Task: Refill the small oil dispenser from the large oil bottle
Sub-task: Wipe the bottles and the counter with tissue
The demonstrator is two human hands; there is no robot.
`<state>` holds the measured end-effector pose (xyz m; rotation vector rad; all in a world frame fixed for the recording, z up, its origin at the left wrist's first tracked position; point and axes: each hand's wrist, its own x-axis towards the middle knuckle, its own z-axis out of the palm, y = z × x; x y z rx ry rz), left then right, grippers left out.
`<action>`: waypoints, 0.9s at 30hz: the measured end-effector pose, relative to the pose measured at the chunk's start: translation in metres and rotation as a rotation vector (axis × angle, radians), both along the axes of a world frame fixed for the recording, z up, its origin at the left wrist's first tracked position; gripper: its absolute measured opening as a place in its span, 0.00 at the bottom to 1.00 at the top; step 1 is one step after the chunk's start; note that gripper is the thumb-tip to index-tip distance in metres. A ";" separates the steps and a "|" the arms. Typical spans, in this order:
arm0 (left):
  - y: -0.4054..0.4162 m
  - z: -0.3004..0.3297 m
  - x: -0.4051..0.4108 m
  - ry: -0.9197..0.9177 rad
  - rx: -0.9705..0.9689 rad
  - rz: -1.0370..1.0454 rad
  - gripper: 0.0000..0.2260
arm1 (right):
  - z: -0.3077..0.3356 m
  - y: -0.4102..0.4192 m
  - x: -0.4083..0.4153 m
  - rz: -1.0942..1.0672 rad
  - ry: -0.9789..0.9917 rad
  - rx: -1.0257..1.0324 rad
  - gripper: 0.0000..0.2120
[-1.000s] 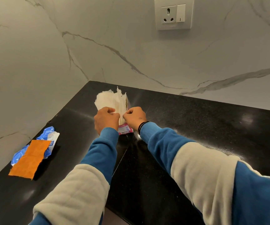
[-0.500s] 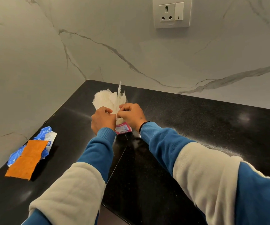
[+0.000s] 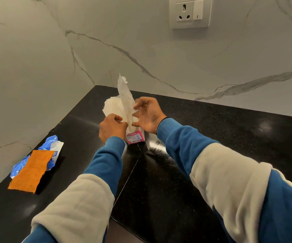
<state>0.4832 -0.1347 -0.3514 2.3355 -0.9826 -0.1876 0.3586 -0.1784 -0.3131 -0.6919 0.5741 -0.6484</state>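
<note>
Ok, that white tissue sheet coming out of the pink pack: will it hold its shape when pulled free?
Probably not. The tissue sheet looks thin and crinkled, with a ragged top edge, so likely floppy and easily torn. The small pink pack may lift or tip unless the left hand steadies it.

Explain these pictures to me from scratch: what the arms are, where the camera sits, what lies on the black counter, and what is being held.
There is no machine here. A person wears one wide-angle camera on the head, looking forward and down, so the blue-and-cream sleeves belong to the wearer. The left hand pinches a thin white paper tissue that stands up out of a small pink tissue pack. The right hand sits at the pack's other side with fingers spread; its grip on the tissue is hard to judge. The pack stands on a polished black stone counter. To the left lie a flat orange cloth over a crumpled blue plastic wrapper. On the marble wall is a white power socket. No oil bottle shows.
</note>
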 end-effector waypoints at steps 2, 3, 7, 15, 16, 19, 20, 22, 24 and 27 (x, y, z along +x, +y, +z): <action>0.000 0.001 0.001 0.007 -0.008 0.003 0.08 | 0.002 -0.003 -0.002 -0.032 0.004 -0.003 0.09; 0.000 0.001 0.002 0.010 -0.015 0.007 0.08 | 0.002 -0.004 -0.003 -0.048 0.003 -0.005 0.12; 0.003 0.004 0.001 0.038 -0.062 0.032 0.08 | 0.005 -0.007 -0.008 -0.133 -0.089 0.072 0.13; 0.024 0.019 -0.020 0.165 -0.359 0.133 0.08 | 0.022 0.009 -0.036 -0.208 -0.271 0.200 0.18; 0.028 0.023 -0.027 0.234 -0.408 0.147 0.08 | 0.023 0.011 -0.040 -0.215 -0.289 0.204 0.19; 0.036 0.031 -0.051 0.525 -0.457 0.143 0.13 | 0.030 0.025 -0.056 -0.231 -0.287 0.175 0.24; 0.038 0.035 -0.060 0.651 -0.448 0.139 0.14 | 0.032 0.029 -0.063 -0.237 -0.296 0.170 0.25; 0.042 0.042 -0.077 0.943 -0.433 0.134 0.16 | 0.037 0.038 -0.077 -0.268 -0.310 0.171 0.26; 0.045 0.045 -0.089 1.231 -0.428 0.082 0.19 | 0.036 0.042 -0.089 -0.319 -0.319 0.188 0.21; 0.050 0.050 -0.105 1.546 -0.452 -0.110 0.23 | 0.037 0.051 -0.109 -0.412 -0.238 0.170 0.08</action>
